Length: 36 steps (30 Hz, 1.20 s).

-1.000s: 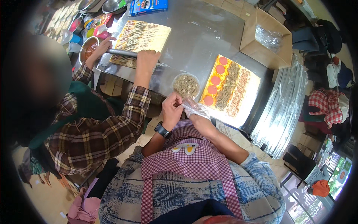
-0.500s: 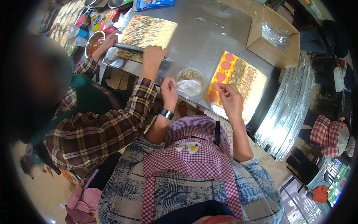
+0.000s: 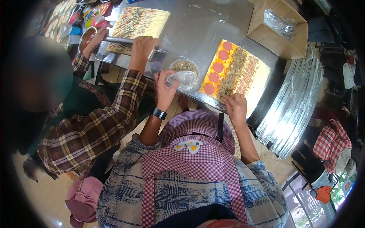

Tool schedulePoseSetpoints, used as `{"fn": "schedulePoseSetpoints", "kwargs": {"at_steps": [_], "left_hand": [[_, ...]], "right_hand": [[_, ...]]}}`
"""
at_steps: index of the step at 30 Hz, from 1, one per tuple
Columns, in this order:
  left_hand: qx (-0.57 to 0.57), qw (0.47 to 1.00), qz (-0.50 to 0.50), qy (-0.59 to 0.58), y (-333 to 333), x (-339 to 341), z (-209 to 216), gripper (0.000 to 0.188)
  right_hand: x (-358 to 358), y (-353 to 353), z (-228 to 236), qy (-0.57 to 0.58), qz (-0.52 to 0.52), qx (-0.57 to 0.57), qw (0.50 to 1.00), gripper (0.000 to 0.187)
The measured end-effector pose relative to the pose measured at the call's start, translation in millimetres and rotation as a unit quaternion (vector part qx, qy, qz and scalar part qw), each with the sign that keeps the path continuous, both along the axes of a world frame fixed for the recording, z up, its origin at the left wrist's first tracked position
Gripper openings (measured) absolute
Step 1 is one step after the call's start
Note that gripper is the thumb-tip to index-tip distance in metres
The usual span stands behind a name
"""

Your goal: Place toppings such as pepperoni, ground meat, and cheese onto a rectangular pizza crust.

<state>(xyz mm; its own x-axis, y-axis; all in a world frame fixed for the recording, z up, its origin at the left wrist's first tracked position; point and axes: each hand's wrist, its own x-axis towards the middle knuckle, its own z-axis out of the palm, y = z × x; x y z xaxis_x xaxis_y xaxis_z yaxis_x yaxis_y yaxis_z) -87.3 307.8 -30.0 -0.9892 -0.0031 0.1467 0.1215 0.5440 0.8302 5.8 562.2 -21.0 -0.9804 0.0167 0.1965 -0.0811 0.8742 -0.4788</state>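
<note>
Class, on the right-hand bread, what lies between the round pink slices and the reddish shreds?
In the head view, a band of brown crumbly topping lies between the pink slices and the reddish shreds.

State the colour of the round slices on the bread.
The round slices are pinkish red, seen best in the head view.

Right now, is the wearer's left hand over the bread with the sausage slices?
No, the left hand is at the clear plastic, to the left of that bread.
</note>
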Motion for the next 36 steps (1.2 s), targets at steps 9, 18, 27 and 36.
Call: {"fn": "schedulePoseSetpoints", "kwargs": {"at_steps": [9,18,27,36], "left_hand": [[0.142,0.982,0.089,-0.090,-14,18,-20,0.031],[0.378,0.838,0.044,-0.390,-3,15,-8,0.057],[0.455,0.823,0.060,-0.334,13,16,-30,0.038],[0.466,0.797,0.149,-0.353,8,52,-7,0.051]], "right_hand": [[3,0,-13,0.014,0.003,-0.001,1.000,0.018],[-1,-1,-5,-0.002,-0.031,-0.064,0.997,0.015],[-30,13,20,-0.034,-0.061,-0.224,0.972,0.025],[-86,-6,54,-0.073,0.027,-0.284,0.956,0.016]]}}
